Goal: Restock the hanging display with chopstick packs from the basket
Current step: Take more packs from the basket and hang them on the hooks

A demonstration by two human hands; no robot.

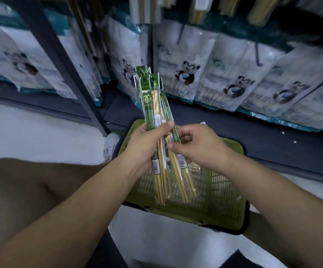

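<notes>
Left hand (pixel 147 144) round slim cellophane-wrapped chopstick packs (pixel 153 101)

"50" on panda bag (pixel 183 60); rest blurred

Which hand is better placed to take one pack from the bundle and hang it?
Right, probably. The right hand pinches the rightmost pack and could draw it away, while the left hand grips the whole bundle of chopstick packs above the basket.

Left hand (pixel 147 141) clenched (thumb uppermost), right hand (pixel 197 144) pinching, both forearms outstretched.
</notes>
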